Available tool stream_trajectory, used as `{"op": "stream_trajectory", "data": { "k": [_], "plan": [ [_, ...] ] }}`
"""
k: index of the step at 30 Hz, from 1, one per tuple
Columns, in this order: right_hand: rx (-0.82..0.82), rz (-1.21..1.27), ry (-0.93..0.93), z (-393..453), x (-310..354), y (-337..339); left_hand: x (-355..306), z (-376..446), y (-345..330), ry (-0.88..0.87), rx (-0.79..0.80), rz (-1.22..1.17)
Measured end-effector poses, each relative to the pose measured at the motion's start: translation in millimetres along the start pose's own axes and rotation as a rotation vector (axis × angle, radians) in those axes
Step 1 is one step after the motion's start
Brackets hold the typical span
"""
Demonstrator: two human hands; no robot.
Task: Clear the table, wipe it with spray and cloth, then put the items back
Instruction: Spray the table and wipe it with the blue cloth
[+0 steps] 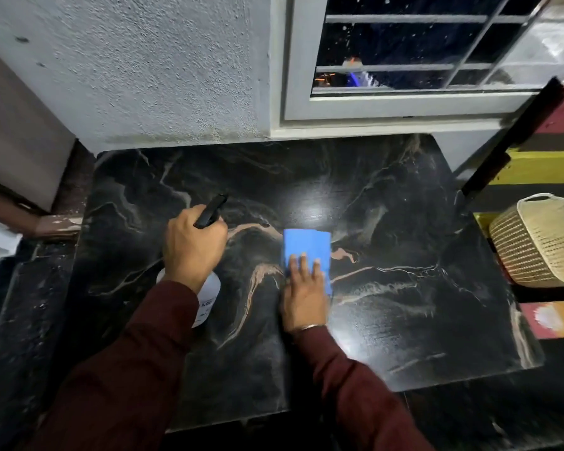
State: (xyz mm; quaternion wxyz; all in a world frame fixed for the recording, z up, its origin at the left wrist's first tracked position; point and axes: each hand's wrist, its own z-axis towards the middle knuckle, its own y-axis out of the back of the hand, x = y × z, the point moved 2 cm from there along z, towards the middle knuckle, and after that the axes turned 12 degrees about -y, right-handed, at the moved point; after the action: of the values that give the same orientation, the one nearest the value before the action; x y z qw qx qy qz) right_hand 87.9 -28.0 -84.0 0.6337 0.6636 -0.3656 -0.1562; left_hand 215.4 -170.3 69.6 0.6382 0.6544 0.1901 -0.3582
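The table [404, 242] is black marble veined white and salmon, the cloth [306, 244] bright blue, the spray bottle [209, 291] white with a black nozzle, the basket [539, 242] cream.

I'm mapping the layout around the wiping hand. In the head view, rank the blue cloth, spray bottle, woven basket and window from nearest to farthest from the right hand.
1. Blue cloth: under the right hand.
2. Spray bottle: to its left, in the left hand.
3. Woven basket: off the table's right edge.
4. Window: on the far wall.

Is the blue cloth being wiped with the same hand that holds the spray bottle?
No: the right hand presses flat on the blue cloth, while the left hand grips the spray bottle.
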Motion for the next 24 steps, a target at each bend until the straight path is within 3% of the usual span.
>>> {"op": "stream_trajectory", "data": {
  "k": [4, 6, 8, 11, 14, 18, 20, 24],
  "plan": [
    [0.172, -0.081, 0.430, -76, 61, -23, -7, -12, 3, -0.038, 0.003, 0.014],
    [0.224, -0.091, 0.603, -95, 42, -16, -8, -19, 3, -0.040, -0.004, 0.008],
    [0.214, -0.130, 0.663, -88, -2, -10, -8, -24, 3, -0.035, -0.009, 0.007],
    [0.089, -0.178, 0.503, -48, -78, 10, -15, -32, 2, -0.022, -0.020, 0.010],
    [0.003, -0.128, 0.092, -11, -160, 39, -27, -42, 4, -0.038, -0.032, 0.023],
    [0.006, -0.054, -0.235, -26, -169, 45, -38, -57, 8, -0.019, -0.052, 0.024],
    [-0.027, 0.007, -0.224, -59, -126, 30, -38, -68, 8, -0.008, -0.049, 0.016],
    [0.124, -0.033, 0.194, -141, -41, -10, -40, -88, 8, -0.014, -0.041, 0.027]
  ]
}}
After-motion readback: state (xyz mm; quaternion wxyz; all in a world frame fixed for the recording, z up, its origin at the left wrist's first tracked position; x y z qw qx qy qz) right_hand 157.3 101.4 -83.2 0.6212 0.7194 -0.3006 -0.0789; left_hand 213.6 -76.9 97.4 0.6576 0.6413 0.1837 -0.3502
